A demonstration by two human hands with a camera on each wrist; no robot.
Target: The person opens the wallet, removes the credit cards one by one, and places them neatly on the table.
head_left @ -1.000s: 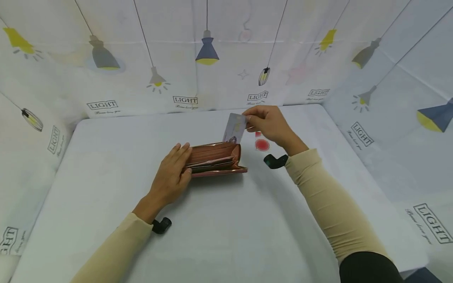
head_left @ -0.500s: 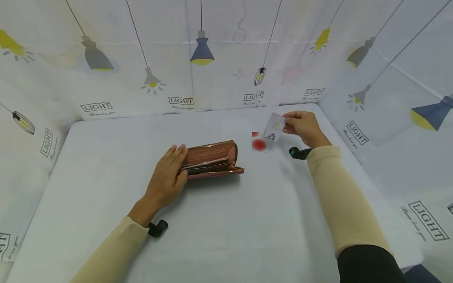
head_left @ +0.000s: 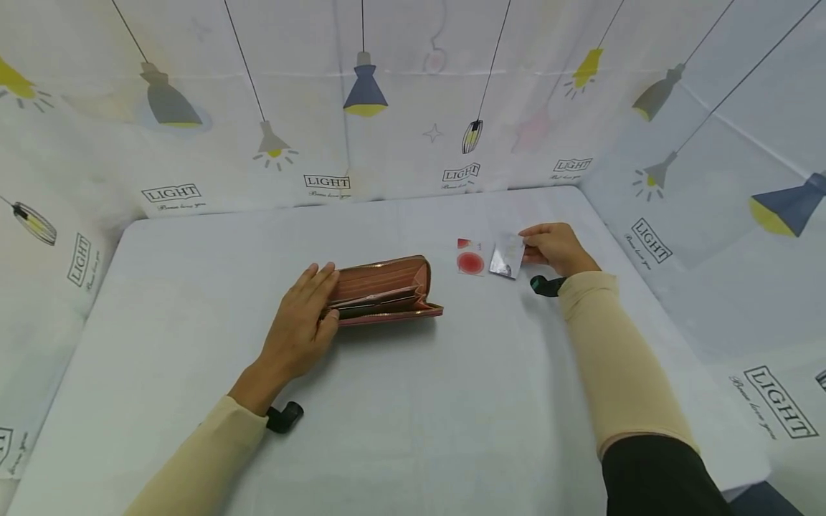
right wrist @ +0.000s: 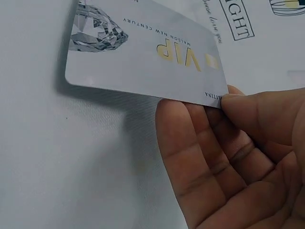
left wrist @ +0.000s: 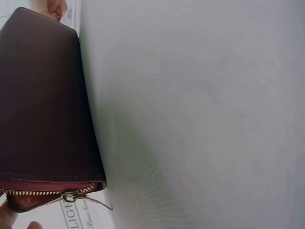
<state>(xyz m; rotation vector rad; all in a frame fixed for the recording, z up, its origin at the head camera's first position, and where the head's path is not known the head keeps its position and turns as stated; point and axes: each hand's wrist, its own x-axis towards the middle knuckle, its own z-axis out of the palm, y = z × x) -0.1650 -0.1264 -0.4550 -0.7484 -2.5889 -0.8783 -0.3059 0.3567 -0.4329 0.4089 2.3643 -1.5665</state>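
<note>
A brown zip wallet lies unzipped on the table in the head view, its card slots and inner dividers showing. My left hand holds its left end, fingers along the back part and thumb by the front edge. The left wrist view shows the wallet's dark outer side and zip pull. To the right, my right hand pinches a silver VIP card between thumb and fingers. In the right wrist view this VIP card has a diamond picture and its near edge is raised above the table.
A small white card with a red circle lies on the white table, just left of the silver card. Behind the table hangs a lamp-patterned cloth. Dark wrist cameras stick out beside both wrists.
My right hand has carried the VIP card from behind the wallet to the right, then lowered it beside the red-circle card. My left hand stays at the wallet's left end.
</note>
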